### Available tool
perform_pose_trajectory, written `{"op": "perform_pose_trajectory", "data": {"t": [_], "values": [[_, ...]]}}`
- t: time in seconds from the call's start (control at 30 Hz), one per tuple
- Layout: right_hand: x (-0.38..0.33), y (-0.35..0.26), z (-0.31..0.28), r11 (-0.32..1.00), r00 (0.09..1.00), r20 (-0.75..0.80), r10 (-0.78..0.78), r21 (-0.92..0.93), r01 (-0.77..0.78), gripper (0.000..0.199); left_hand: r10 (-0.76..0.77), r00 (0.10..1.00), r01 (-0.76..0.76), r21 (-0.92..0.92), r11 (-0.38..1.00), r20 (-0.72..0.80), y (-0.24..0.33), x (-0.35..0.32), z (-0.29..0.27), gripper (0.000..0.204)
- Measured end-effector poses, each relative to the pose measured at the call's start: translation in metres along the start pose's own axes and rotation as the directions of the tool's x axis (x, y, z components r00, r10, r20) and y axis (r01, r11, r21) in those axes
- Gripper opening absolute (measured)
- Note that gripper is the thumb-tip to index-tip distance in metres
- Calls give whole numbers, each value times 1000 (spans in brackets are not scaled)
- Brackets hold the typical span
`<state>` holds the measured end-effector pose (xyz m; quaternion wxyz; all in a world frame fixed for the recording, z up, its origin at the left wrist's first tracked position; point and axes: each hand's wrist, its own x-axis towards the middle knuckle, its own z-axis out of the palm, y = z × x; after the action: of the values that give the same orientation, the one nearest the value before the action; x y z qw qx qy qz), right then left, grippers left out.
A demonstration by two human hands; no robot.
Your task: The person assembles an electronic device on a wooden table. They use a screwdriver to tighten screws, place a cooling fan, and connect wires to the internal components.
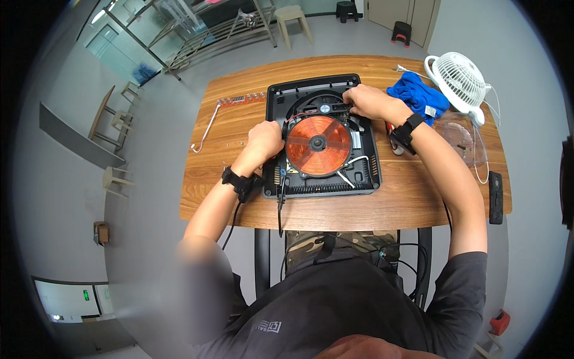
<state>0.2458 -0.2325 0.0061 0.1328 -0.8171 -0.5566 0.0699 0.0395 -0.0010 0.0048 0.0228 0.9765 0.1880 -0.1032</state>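
An opened induction cooker (371,179) lies on the table before me, its black housing showing the inner parts. A round copper coil (318,145) sits in its middle. Beyond the coil is a black cooling fan (324,109), partly covered by my right hand. My left hand (265,139) is closed at the housing's left side, beside the coil; its fingertips are hidden. At the far right of the housing, my right hand (366,102) has its fingers pressed together next to the fan. What they grip is too small to tell. A black power cord (280,209) leaves the near left edge.
A narrow circuit board (241,99) with a white cable lies at the left. To the right are a blue cloth (417,96), a white fan (459,81), a clear plastic dish (460,140) and a black oblong object (495,197). Small screws (241,143) lie near my left hand.
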Motion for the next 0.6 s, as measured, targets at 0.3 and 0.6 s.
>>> {"op": "perform_pose_trajectory", "data": {"t": [0.3, 0.6], "values": [[2, 2, 2, 1000, 1000, 16, -6, -6, 6, 24, 214, 973, -209, -64, 976, 89, -14, -30, -4, 24], [2, 3, 6, 1000, 999, -33, -6, -6, 6, 19, 472, 877, -459, -126, 879, 94, -26, -59, -10, 25]]}}
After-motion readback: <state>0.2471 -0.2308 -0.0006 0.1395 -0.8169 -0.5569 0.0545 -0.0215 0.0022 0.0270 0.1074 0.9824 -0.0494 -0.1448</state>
